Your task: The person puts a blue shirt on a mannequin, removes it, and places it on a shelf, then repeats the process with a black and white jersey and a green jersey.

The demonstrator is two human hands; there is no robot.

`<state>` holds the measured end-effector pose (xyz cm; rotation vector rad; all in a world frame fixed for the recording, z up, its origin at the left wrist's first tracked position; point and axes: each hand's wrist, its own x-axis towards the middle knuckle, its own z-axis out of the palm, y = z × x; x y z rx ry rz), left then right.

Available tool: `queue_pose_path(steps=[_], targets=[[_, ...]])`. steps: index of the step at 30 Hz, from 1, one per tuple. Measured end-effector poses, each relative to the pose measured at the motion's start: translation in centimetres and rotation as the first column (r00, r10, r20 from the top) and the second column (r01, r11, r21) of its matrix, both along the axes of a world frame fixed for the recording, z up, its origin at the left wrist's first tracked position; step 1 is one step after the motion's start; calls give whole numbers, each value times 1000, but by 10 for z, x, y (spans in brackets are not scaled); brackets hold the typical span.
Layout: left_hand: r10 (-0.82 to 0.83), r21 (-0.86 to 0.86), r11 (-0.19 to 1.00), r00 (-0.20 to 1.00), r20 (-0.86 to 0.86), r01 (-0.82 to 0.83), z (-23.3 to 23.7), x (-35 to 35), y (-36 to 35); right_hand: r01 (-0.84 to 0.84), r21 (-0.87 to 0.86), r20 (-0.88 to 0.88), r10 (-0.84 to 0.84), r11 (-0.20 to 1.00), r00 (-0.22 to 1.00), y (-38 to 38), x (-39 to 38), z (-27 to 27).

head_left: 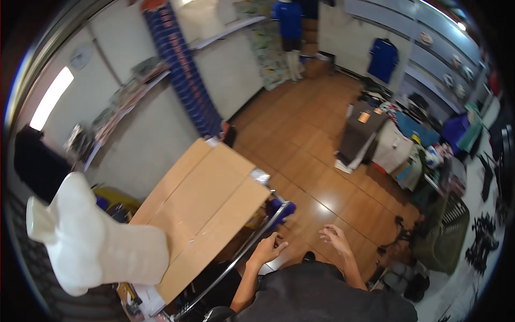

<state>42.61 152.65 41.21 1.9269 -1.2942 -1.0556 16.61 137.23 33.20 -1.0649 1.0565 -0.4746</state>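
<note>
Far L: wall shelf (129, 112) w/ clear plastic packs (78, 140), contents prob. folded clothes, too blurred to confirm. Below, white mannequin torso (115, 252) leaned over at near L end of cardboard sheet (198, 188), which lay flat, crease lines visible. Metal rail (234, 258) ran along the sheet's near R side; purple item (284, 206) by rail's far end.

Ctr: L hand (267, 249) just R of rail, nearest the sheet, fingers loosely bent, released, nothing held. R hand (337, 239) over tiled floor (300, 155), fingers part-curled, also free, no contact. Step, as judged: between grips, nothing being worked. Any hold on the sheet called for a leftward reach across the rail, esp. for R hand.

R: heap of mixed clothes (394, 142), some w/ orange tags (364, 117). Dark green basket (440, 236), slatted, tilted, beside heap; contents n/a, couldn't tell. Dark shoes (416, 287) near basket's base. Upper R: balls (448, 80) on wall racks.
</note>
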Motion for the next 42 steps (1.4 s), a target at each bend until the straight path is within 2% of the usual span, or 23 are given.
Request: queue_pose_path(steps=[2,3,6,10,13,16,17,21,24,27,30,33,36,37,42], targets=[[-130,49,991,988,78,127,-20,-45,-41,49,-95,-60,-55,994,997,-31,-54,-24],[-227,141,964,974,3,225,-26,-64,-62,109,-123,-59,-117,986,991,-43,-80,-30],[-423,157,893,906,-26,421,-14,-123,-111,342,-123,-84,-353,932,932,-65,-150,-33],[-534,185,821,841,-86,540,-33,-166,-162,529,-105,-103,-538,842,837,-81,-215,-33],[-659,240,730,753,-1,639,-46,-182,-202,616,-65,-134,-619,785,774,-87,-237,-30],[-751,172,657,656,70,734,-84,-186,-240,636,-25,-98,-635,771,766,-100,-249,-54],[-771,229,629,634,58,743,-92,-189,-256,654,10,-97,-650,757,754,-105,-250,-57],[-817,399,524,576,-12,752,-94,-213,-336,670,105,-111,-661,735,742,-146,-261,-64],[-829,380,515,560,-9,768,-100,-240,-407,701,122,-132,-689,703,713,-189,-280,-86],[-860,338,477,511,-14,812,-102,-273,-489,782,194,-198,-757,592,623,-226,-305,-97],[-830,247,523,553,-70,816,-97,-302,-570,774,285,-357,-687,566,633,-252,-341,-144],[-809,150,577,587,-24,802,-104,-317,-643,852,276,-427,-737,445,524,-272,-364,-175],[-786,135,615,617,35,777,-77,-322,-695,840,441,-328,-815,315,477,-275,-391,-278],[-770,127,632,637,0,764,-81,-321,-711,835,462,-348,-804,301,482,-281,-390,-279],[-705,187,694,709,-15,695,-92,-306,-760,797,436,-585,-542,417,603,-368,-383,-248]])
